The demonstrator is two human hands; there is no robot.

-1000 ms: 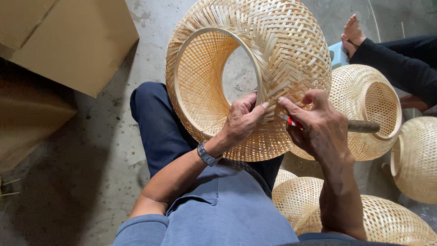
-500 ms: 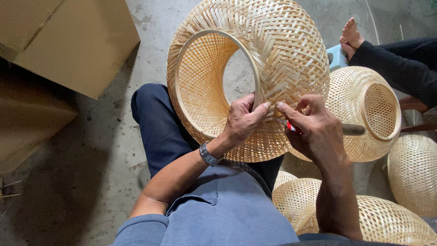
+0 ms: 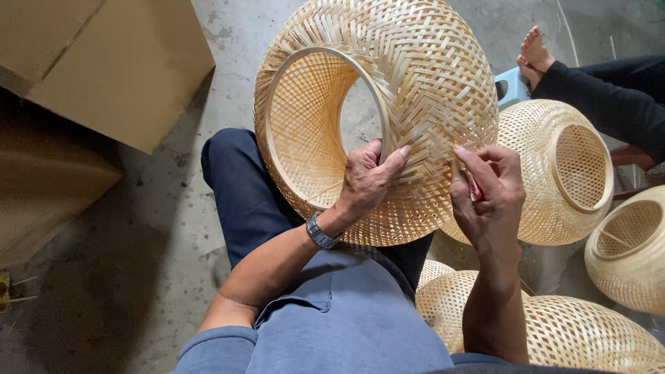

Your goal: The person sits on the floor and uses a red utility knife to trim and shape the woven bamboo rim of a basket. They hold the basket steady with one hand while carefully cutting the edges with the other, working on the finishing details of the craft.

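While it rests on the person's lap above the dark trousers [image 3: 239,197], the large woven bamboo shade [image 3: 409,90] lies tilted, its round opening facing left. Left hand [image 3: 367,180]: grasping the shade's inner rim, thumb pressed on the weave; a wristwatch [image 3: 320,232] on the wrist. Right hand [image 3: 492,197]: closed around a small red-handled tool [image 3: 476,188], fingertips touching the shade's outer weave. Nearby: three more woven shades to the right, cardboard boxes [image 3: 118,62] at upper left, another person's bare foot [image 3: 535,50] at upper right, concrete floor [image 3: 166,277].
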